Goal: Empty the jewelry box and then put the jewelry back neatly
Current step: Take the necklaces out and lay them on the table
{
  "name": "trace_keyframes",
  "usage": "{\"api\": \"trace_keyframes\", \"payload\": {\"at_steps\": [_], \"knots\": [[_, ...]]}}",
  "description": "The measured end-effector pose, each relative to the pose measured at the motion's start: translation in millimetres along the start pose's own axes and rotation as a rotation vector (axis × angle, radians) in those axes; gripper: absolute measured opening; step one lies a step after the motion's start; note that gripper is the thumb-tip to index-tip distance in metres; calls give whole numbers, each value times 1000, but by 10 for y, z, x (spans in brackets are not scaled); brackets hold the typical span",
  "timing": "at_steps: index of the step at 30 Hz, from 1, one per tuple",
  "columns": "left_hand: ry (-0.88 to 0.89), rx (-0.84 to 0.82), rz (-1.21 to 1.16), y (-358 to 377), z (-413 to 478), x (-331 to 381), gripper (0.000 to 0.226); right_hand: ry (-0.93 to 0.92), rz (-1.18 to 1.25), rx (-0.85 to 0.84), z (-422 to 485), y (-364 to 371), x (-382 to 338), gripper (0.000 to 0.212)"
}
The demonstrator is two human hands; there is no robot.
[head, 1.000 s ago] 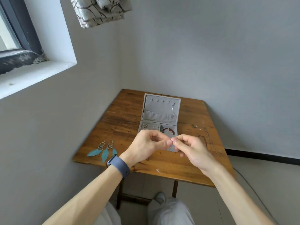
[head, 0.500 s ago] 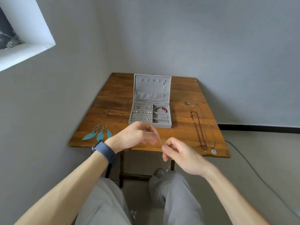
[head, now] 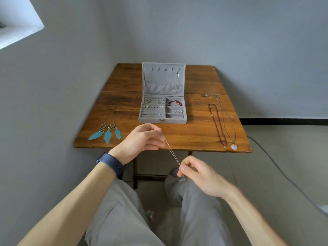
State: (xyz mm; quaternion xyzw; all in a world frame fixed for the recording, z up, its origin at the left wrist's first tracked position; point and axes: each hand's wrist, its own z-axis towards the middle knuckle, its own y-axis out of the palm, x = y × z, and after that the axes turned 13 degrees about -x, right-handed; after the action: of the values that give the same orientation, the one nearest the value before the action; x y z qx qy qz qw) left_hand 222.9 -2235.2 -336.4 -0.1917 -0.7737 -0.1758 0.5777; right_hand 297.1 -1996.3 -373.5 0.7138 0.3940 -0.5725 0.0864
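The hands have drawn apart since a moment ago, when their fingertips met in front of the jewelry box (head: 162,110). Now a thin chain (head: 171,152) runs taut between them, below the near edge of the surface (head: 124,96) and above the person's lap. The left hand (head: 142,140) pinches the upper end, fingers curled closed on it; the right hand (head: 198,174) pinches the lower end, and something small, perhaps a pendant or clasp, dangles just under those fingertips, though it is too blurred to be sure.

The view has also tipped down and back, so the whole surface shows. The box sits open at the middle, lid upright, one chain (head: 176,82) hanging from a hook inside the lid. Small pale earrings lie in the ring rolls on the left side, and a red bracelet (head: 174,103) sits in the top right compartment. Out on the surface are teal feather earrings (head: 106,134) near the left front corner, and two long necklaces (head: 222,125) laid straight along the right side, one dark beaded, one with a pale round pendant.

Stretching the chain out suggests it is being straightened free of tangles. Whether it is headed out onto the wood or back onto a lid hook I can't say; much of the box is still filled.
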Motion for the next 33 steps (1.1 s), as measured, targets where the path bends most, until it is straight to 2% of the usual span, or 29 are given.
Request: {"api": "trace_keyframes", "payload": {"at_steps": [4, 8, 14, 17, 19, 22, 27, 28, 31, 33], "knots": [[18, 61, -168, -32, 6, -60, 6, -7, 27, -21, -17, 84, 110, 13], [-39, -23, -349, -44, -16, -80, 13, -17, 78, 5, -3, 160, 207, 7], [-49, -85, -570, -69, -43, -88, 14, -70, 229, 52, 9, 241, 233, 13], [-54, -141, -553, -127, -63, -67, 6, -68, 442, 97, 36, 292, 235, 13], [-72, -175, -502, -158, -82, -48, 18, -49, 503, 136, 56, 336, 253, 14], [-103, -259, -384, -147, -106, 4, 32, -44, 441, 99, 90, 406, 253, 18], [-79, -430, -213, -78, -102, 166, 34, -29, 364, 62, 250, 461, 113, 19], [-65, -454, -210, -76, -106, 212, 35, -24, 445, 90, 290, 467, 91, 19], [-36, -478, -218, -115, -129, 310, 36, -52, 957, 190, 386, 452, 95, 20], [-33, -469, -256, -167, -163, 326, 38, -73, 1136, 205, 401, 430, 107, 19]]}}
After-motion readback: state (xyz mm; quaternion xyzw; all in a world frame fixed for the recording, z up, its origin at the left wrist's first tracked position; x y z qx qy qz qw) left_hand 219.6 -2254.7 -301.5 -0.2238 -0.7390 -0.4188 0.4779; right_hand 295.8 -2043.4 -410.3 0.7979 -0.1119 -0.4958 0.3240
